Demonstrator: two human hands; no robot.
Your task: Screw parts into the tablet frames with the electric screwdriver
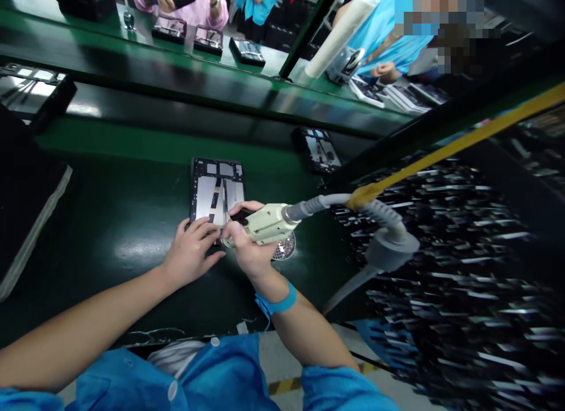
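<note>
A flat device housing (206,193) with a black frame, silver plates and dark strips lies on the green bench in front of me. My left hand (192,246) rests at its lower left edge, fingers stretched over the near end. My right hand (249,249) is wrapped around a pale green electric screwdriver (271,222), which is tilted with its front end toward the housing's near right corner. The screwdriver's tip is hidden by my fingers. Partly behind my right hand sits a round metal dish with small holes (286,246).
A grey cable (318,205) runs from the screwdriver to a yellow strap (441,155). Another housing (318,149) lies at the back right. Racks of dark parts (441,252) stand on the right, a large black object (26,193) on the left. Co-workers are across the bench.
</note>
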